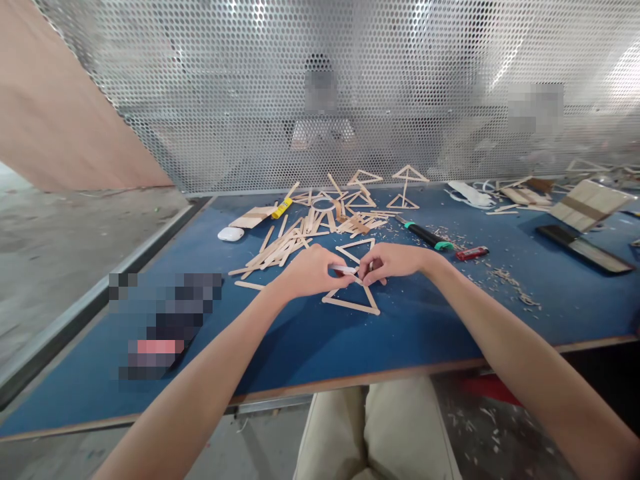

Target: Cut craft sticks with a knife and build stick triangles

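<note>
My left hand [316,272] is closed in a pinch around a small white tube [342,269], its narrow end pointing right. My right hand [387,262] has its fingers bent together at the top of a triangle of craft sticks [353,307]; what they grip, if anything, is hidden. That triangle lies flat on the blue table [300,353], with its point between my hands. Just beyond, a second triangle of craft sticks [355,244] lies partly covered by my right hand.
Loose craft sticks [280,252] lie piled beyond my left hand, with a tape roll [324,205] among them. A utility knife [425,235] and red lighter [472,253] lie to the right. A pixelated dark object [185,313] is at left. A perforated metal screen [240,133] stands behind, a person beyond it.
</note>
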The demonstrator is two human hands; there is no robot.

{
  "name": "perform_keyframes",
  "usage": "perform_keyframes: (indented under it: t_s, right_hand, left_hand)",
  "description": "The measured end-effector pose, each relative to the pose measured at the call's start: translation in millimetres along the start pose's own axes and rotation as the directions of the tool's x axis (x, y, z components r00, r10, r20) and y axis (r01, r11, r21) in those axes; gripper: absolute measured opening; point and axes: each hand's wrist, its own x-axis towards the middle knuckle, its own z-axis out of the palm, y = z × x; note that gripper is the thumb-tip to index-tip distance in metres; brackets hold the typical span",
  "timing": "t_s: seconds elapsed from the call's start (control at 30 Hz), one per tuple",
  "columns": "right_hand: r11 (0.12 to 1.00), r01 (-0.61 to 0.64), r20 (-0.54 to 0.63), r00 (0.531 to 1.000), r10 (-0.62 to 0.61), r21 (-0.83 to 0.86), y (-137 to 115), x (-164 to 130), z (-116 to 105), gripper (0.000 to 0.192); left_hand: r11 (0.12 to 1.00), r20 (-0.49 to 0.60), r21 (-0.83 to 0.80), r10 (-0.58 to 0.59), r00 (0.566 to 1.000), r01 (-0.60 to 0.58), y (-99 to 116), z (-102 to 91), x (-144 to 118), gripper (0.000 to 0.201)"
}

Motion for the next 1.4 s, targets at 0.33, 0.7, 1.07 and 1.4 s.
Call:
perform_keyframes:
  t_s: [0.33, 0.7, 1.07, 1.4]
  right_hand:
    - [0.999, -0.015, 0.048, 0.999, 0.013, 0.034, 3, -1, -3, 0.025]
    - [1.000, -0.012, 0.031, 0.999, 0.013, -0.015, 3, 3, -1, 0.023]
    - [1.000, -0.016, 0.044, 0.999, 0.016, -0.005, 6, 3, -2, 0.023]
    - [1.000, -0.009, 0.050, 0.999, 0.008, 0.011, 5, 1, -3, 0.021]
  left_hand:
    - [0.999, 0.022, 0.015, 0.050, 0.999, -0.050, -2, 3.5, 2, 0.040]
    - [0.999, 0.006, -0.016, 0.042, 0.999, -0.042, -7, 4.2, 1, 0.033]
    - [0.992, -0.016, -0.001, 0.126, 0.992, -0.126, -7, 14.2, 2, 0.024]
    - [0.972, 0.072, 0.063, 0.220, 0.973, -0.225, -12, 9.1, 5, 0.021]
